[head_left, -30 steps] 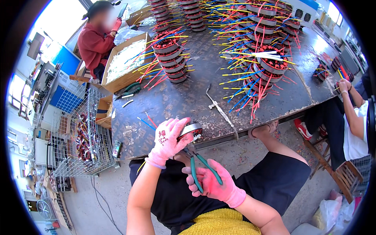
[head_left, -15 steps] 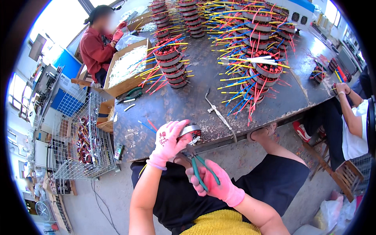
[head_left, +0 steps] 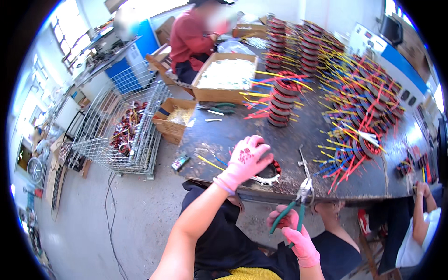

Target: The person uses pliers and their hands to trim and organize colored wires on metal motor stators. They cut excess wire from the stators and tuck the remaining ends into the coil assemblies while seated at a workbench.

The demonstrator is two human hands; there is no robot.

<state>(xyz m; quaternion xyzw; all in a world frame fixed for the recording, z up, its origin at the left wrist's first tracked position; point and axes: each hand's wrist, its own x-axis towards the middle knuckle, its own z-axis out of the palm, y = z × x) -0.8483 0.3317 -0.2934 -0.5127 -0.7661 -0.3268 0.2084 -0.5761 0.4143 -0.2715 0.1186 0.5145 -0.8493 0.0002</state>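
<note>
My left hand (head_left: 248,161), in a pink glove, grips the left side of a ring-shaped motor stator (head_left: 270,180) at the table's front edge. The stator has red windings and a pale lower rim; my fingers hide part of it. Yellow and blue wires (head_left: 212,162) stick out to the left of the hand. My right hand (head_left: 298,240), also gloved in pink, holds green-handled pliers (head_left: 301,203) in front of the table edge. Their jaws point away from me and overlap, in view, the near end of a thin metal tool (head_left: 304,161) lying on the table.
Stacks of wired stators (head_left: 282,105) stand on the dark table (head_left: 219,140). A carton of white pieces (head_left: 224,91) sits at the far left, near a seated co-worker (head_left: 189,39). Left of the table is a wire cage (head_left: 116,140). Another person (head_left: 420,224) sits at right.
My view has swung left. The stator has gone from being held up before the table edge down to the tabletop. The pliers have moved away from it to the right.
</note>
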